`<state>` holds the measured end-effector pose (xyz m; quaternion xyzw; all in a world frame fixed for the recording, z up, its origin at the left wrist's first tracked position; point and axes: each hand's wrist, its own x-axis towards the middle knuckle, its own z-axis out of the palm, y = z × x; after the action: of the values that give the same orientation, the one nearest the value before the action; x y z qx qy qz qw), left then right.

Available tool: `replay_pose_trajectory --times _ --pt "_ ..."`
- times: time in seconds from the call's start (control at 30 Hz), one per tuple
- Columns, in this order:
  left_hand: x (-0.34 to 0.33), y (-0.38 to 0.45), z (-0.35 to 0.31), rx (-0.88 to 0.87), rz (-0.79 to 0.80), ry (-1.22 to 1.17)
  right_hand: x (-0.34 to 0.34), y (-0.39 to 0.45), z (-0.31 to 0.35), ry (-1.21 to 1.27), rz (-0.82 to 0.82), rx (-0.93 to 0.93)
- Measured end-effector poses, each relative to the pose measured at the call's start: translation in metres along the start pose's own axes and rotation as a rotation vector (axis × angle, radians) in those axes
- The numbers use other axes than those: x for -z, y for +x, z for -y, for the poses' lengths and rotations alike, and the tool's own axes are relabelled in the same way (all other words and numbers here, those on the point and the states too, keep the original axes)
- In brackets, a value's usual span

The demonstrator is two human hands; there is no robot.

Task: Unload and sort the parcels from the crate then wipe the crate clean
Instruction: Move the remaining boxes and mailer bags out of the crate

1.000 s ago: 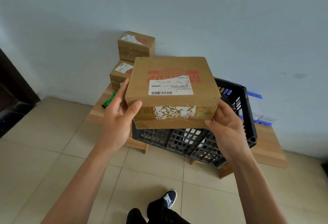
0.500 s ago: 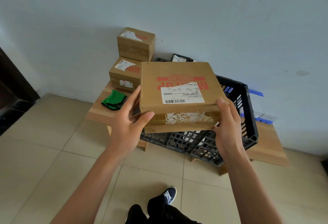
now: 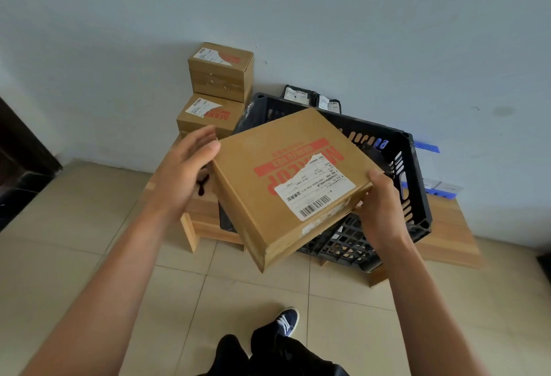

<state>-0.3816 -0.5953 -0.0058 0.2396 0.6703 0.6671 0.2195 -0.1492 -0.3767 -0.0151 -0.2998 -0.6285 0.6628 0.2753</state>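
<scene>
The right hand point(image 3: 380, 211) grips the near right corner of a flat box point(image 3: 286, 184), thumb on top, holding it tilted above the black crate point(image 3: 414, 196). The left hand point(image 3: 182, 178) is spread with fingers straight, its thumb tip just at the box's left corner. Two smaller boxes point(image 3: 219, 89) are stacked on the wooden bench point(image 3: 447, 232) left of the crate

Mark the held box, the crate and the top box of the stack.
held box point(image 3: 280, 196): head view, on its top face, left of the label.
crate point(image 3: 414, 196): head view, on its right wall.
top stacked box point(image 3: 219, 80): head view, on its front face.
</scene>
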Motion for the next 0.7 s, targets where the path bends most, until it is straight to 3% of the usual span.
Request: replay_pose_trajectory --times 0.13,0.3,0.4,0.7 --pt "0.014 0.002 0.002 0.187 0.275 -0.091 -0.003 0.0 -0.002 -0.033 0.072 0.017" --pt "0.016 -0.005 0.012 0.312 0.388 -0.13 -0.005 0.002 0.0 -0.046 0.076 0.005" --pt "0.008 -0.008 0.016 0.322 0.3 -0.219 -0.008 0.006 0.002 -0.084 0.052 0.004" --pt "-0.036 -0.022 0.013 0.274 -0.184 -0.392 -0.03 -0.003 0.012 -0.249 -0.068 0.134"
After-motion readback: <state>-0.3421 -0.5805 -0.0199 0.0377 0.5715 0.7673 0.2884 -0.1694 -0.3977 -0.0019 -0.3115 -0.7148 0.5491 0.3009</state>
